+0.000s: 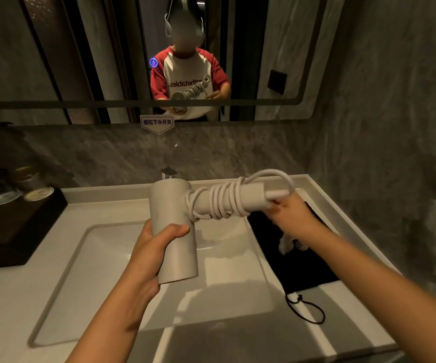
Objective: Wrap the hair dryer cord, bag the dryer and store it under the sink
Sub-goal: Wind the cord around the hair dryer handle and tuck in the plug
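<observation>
A white hair dryer [173, 218] is held above the sink basin [101, 260]. My left hand [154, 247] grips its barrel from the left. Its handle points right, and the white cord [220, 201] is coiled around it in several turns. A last loop of cord arcs over the handle's end, where my right hand [287, 208] pinches the plug end. A black drawstring bag [290, 255] lies flat on the counter right of the basin, under my right forearm, its looped string [307, 309] trailing toward me.
A chrome faucet [168, 174] stands behind the dryer. A dark wooden tray [15, 231] with jars sits at the counter's left. The mirror [146, 56] above reflects the person holding the dryer. A marble wall closes the right side.
</observation>
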